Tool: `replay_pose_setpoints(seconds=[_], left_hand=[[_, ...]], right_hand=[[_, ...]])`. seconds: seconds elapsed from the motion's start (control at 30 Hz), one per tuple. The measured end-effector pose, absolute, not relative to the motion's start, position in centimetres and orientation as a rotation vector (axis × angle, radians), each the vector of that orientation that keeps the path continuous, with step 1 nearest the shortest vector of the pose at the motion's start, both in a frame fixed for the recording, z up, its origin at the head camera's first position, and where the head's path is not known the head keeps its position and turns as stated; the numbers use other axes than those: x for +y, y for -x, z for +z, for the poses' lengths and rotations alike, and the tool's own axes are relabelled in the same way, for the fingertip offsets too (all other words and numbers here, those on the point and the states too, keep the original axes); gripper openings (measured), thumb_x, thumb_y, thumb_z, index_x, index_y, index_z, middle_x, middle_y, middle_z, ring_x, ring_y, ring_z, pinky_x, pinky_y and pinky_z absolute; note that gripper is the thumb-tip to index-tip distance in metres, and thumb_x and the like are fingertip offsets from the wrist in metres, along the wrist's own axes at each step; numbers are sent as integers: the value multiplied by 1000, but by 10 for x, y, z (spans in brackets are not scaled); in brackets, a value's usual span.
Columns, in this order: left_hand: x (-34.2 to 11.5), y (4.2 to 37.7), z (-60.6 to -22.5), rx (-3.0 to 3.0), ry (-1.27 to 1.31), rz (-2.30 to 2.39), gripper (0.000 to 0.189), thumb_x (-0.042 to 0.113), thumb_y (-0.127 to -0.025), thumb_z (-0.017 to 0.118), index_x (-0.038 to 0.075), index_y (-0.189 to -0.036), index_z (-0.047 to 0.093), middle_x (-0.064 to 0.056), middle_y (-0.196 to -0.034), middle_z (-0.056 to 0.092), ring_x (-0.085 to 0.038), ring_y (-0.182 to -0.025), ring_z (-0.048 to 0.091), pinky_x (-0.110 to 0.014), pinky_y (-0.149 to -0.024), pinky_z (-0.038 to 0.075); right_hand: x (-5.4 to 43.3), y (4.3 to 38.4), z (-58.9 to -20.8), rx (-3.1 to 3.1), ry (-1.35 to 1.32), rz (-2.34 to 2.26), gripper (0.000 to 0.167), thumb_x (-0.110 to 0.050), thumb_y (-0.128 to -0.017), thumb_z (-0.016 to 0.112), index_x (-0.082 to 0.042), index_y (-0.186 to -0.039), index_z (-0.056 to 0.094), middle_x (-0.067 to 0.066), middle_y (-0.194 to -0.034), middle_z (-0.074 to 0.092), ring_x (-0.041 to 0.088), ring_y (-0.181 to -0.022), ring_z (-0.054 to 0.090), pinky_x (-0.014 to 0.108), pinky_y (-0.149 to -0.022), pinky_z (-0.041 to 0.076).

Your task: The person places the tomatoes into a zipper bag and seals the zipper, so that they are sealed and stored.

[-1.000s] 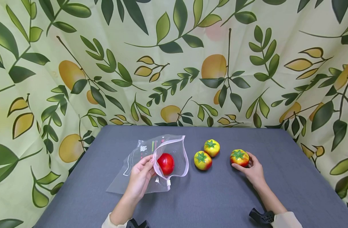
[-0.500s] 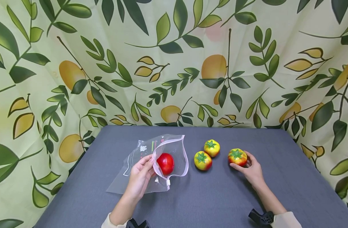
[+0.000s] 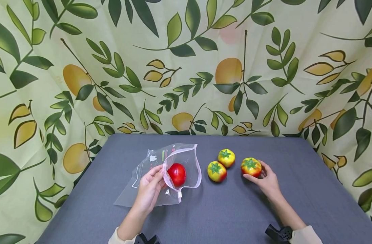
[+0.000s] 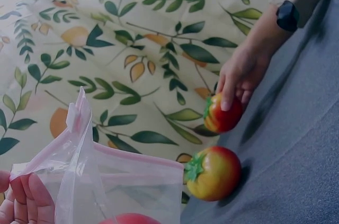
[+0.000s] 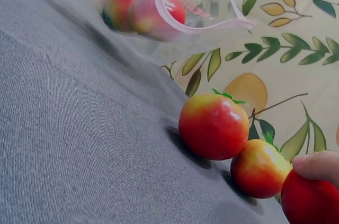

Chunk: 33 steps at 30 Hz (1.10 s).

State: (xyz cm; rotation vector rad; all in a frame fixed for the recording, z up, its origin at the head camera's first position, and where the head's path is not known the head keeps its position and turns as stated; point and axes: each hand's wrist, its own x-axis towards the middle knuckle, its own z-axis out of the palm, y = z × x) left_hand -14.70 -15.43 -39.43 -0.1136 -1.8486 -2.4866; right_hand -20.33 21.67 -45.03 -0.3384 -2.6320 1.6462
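Note:
My left hand pinches the pink-edged rim of a clear zip bag, whose mouth stands wide and faces right. Inside it a red tomato shows, and the right wrist view reveals a second tomato behind that one. With thumb and fingers on its sides, my right hand holds a yellow-red tomato with a green star-shaped top. Two similar tomatoes, a nearer one and a farther one, sit close together between the bag and my right hand.
A grey cloth-covered table lies under everything. Behind it and at the sides hangs a leaf-and-fruit patterned curtain. Dark devices are strapped at both wrists, one by the right sleeve.
My right hand has moved a little left and away from me with its tomato, closer to the loose pair. The left hand and bag have barely shifted.

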Motion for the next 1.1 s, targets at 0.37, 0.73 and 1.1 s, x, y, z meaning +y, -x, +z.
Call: replay_pose_setpoints(seconds=[0.37,0.73,1.1], left_hand=[[-154,147,-395,-1854,108,-2494,17,10,-98,51,14,-110,62,7,-103,66,-7,-88,65,-17,-82,56],[-155,148,-396,-1837,105,-2505,17,10,-97,51,17,-107,63,7,-101,67,-7,-87,65,-18,-80,57],[-155,147,-395,-1820,138,-2504,16,10,-97,52,14,-109,62,7,-101,67,-7,-88,65,-17,-81,56]], right_hand=[[211,201,-445,-2599,309,1707,88,-17,-82,75,-1,-150,22,26,-150,33,39,-141,33,49,-119,26],[206,200,-441,-2587,268,1733,89,-16,-80,77,0,-150,23,27,-150,34,40,-143,31,50,-120,24],[202,199,-441,-2589,225,1749,90,-15,-79,77,0,-149,23,26,-151,32,39,-144,30,47,-120,24]])
